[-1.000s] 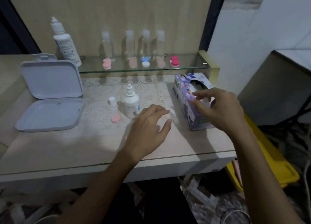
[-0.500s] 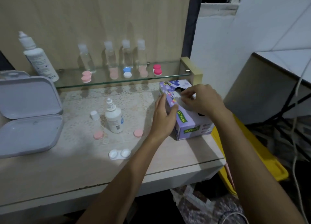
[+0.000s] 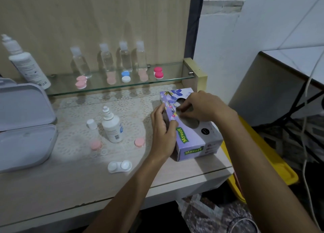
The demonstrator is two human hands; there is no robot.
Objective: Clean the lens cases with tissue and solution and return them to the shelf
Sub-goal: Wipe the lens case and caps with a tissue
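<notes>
A purple tissue box [image 3: 194, 140] lies at the table's right end. My left hand [image 3: 162, 129] presses flat against its left side. My right hand [image 3: 201, 106] reaches into the top slot and pinches a tissue there. An open white lens case [image 3: 119, 166] lies near the front edge, its two pink caps [image 3: 139, 142] [image 3: 95, 144] apart on the lace mat. A small solution bottle [image 3: 112, 126] stands uncapped, its white cap [image 3: 91, 124] beside it. On the glass shelf [image 3: 168, 81] sit several lens cases, among them pink [image 3: 81, 82], blue-white [image 3: 125, 76] and magenta [image 3: 158, 72].
A large white bottle [image 3: 24, 62] stands at the shelf's left end, with several clear bottles [image 3: 125, 56] behind the cases. An open grey box [image 3: 24, 126] lies at the table's left. A yellow tray [image 3: 263, 154] lies below the table's right edge.
My left hand left the table and came against the tissue box's side. My right hand moved into the slot. The white lens case it covered now shows.
</notes>
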